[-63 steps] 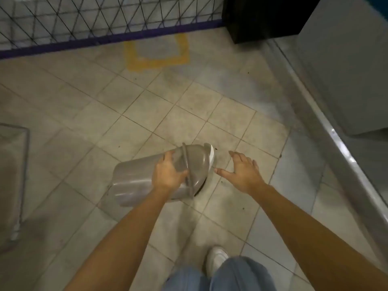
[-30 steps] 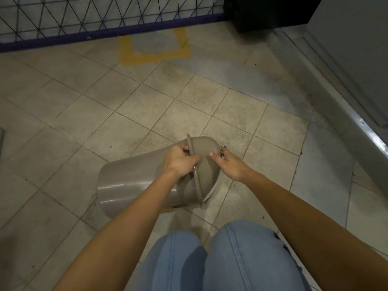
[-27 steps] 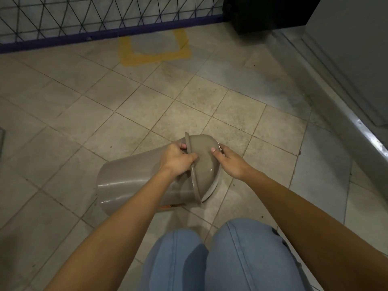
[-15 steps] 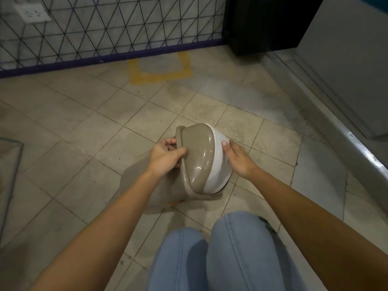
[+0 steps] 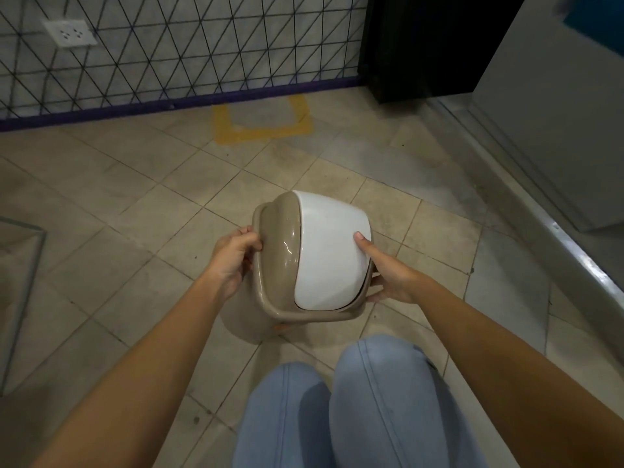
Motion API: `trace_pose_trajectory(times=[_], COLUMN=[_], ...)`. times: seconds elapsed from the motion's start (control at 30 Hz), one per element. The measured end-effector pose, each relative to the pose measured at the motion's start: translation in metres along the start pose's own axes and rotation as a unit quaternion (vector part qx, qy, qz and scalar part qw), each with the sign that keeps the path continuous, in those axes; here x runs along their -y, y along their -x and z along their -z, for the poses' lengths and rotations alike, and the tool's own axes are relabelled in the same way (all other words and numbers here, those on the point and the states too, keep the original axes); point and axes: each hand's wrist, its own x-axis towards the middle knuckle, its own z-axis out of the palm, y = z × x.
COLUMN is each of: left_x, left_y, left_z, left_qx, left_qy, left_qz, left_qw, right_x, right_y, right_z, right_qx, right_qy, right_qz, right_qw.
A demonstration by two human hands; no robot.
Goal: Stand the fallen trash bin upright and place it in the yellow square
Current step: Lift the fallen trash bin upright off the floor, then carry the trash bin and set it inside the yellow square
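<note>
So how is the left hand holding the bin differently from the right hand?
The left hand grips the bin's brown rim, while the right hand is on the white flap side. The left hand's fingers curl round the edge; the right hand lays its thumb flat on the flap, with its fingers tucked under the rim. The left hand sits a bit higher in the picture. Both hands are bare and hold the top of the bin.

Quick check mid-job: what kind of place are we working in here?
Probably an indoor utility or service corner. The floor is worn beige tile, a wire mesh panel fronts the wall with a power outlet, and a yellow square is marked on the floor for the trash bin.
</note>
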Motion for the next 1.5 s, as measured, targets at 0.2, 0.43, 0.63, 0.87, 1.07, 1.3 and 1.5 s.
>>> trace_pose_trajectory(times=[0.2,0.43,0.63,0.87,1.07,1.3,1.5], left_x=[0.006,0.018,0.029,0.039,0.042,0.042,0.045], left_y=[0.002,0.004,0.007,0.011,0.012,0.021,0.045], left_z=[0.012,0.011,0.009,0.006,0.008,0.009,0.011], left_qx=[-0.019,-0.019,-0.022,-0.023,-0.031,-0.047,0.029], left_qy=[-0.013,-0.049,-0.067,-0.048,-0.051,-0.09,-0.091], left_qz=[-0.007,-0.009,0.008,0.004,0.002,-0.043,-0.056], left_qw=[1.0,0.999,0.997,0.999,0.998,0.994,0.994], right_x=[0.01,0.013,0.012,0.004,-0.004,-0.011,-0.025], right_y=[0.01,0.014,0.021,0.023,0.026,0.029,0.026], right_z=[-0.001,0.003,0.002,0.005,0.007,0.011,0.01], right_qx=[0.006,-0.036,-0.053,-0.046,-0.058,-0.071,-0.077], right_qy=[0.031,0.07,0.107,0.142,0.192,0.255,0.325], right_qz=[0.048,0.066,0.087,0.107,0.122,0.17,0.198], right_qw=[0.998,0.995,0.989,0.983,0.972,0.949,0.922])
